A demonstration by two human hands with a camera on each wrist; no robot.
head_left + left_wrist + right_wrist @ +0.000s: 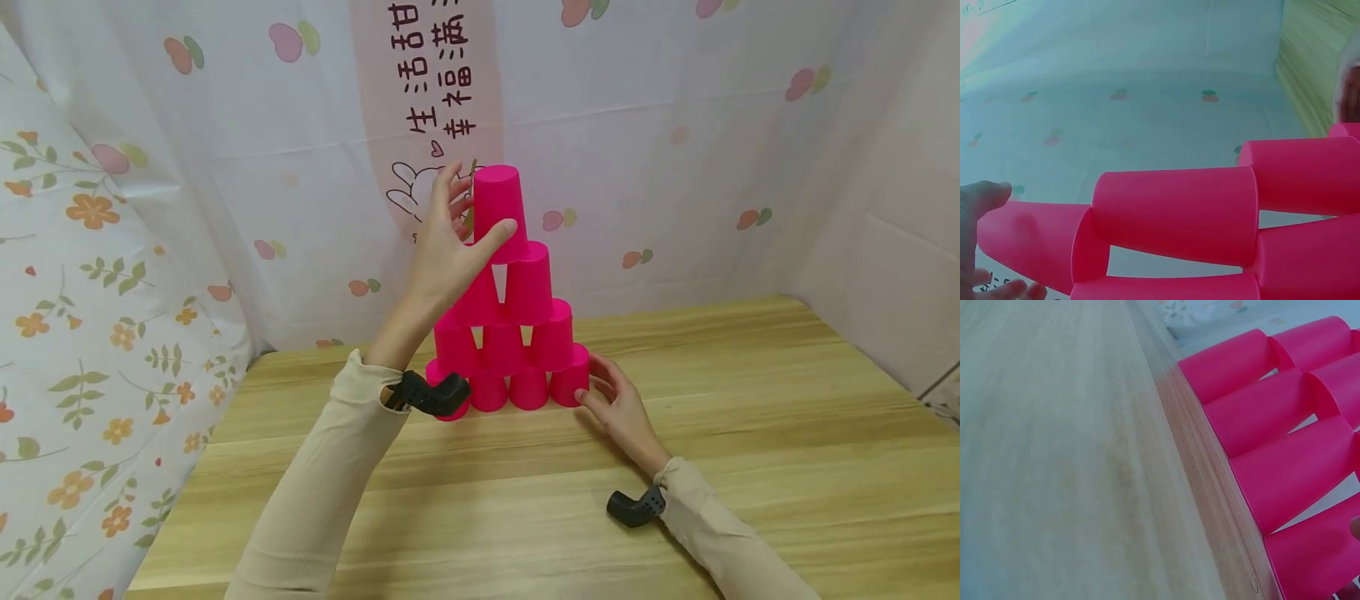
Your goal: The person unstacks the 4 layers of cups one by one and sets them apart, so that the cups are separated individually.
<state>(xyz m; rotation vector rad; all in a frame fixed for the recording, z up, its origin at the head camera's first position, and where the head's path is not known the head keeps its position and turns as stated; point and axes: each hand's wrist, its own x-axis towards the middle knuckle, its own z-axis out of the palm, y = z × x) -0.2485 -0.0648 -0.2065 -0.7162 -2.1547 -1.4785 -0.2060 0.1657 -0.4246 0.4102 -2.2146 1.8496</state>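
Several pink cups [528, 287] stand upside down in a pyramid of stacked rows, narrowing to a single top cup [495, 196]. My left hand [442, 250] is around that top cup, fingers spread at its left side and thumb in front; in the left wrist view the thumb [988, 195] looks slightly apart from the cup. Low on the right, my right hand [622, 412] holds the rightmost bottom cup [568, 379], thumb on its front and fingers at its far side. Only a bit of the right thumb [1355, 528] shows in the right wrist view.
The pyramid stands on a wood-grain table [480, 500]. Behind it hangs a white patterned cloth [637, 167] with printed writing; a flowered cloth [90, 333] hangs on the left. Both wrists carry black mounts [636, 507]. The left forearm passes in front of the pyramid's left side.
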